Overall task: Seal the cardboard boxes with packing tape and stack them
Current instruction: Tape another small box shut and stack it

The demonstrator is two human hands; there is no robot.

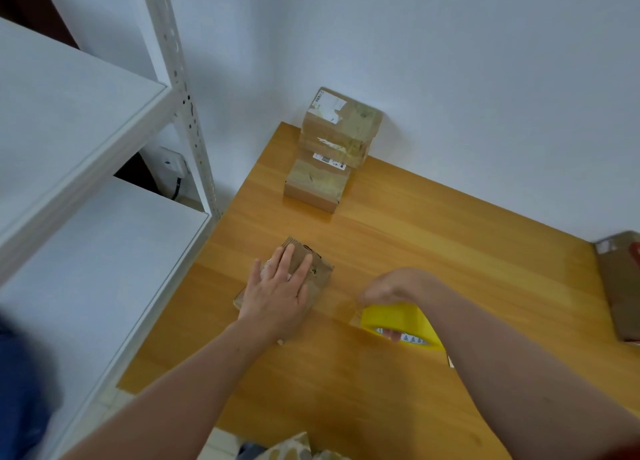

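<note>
A wooden table (415, 238) stands in a white corner beside a shelf (86, 141). The left hand (277, 291) lies flat, fingers spread, pressing a small box (317, 271) down. The right hand (391, 288) grips the yellow tape (398, 317), a clear strip seemingly stretched toward the box. Taping looks underway; next, cut and smooth it, then add the box to the stack (332, 148) at the wall.

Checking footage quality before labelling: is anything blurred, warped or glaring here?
Head view: wide-angle lens bends the shelf; blue shape at lower left is smeared; box under the left hand reads soft; light is even with soft shadows, no glare.
</note>
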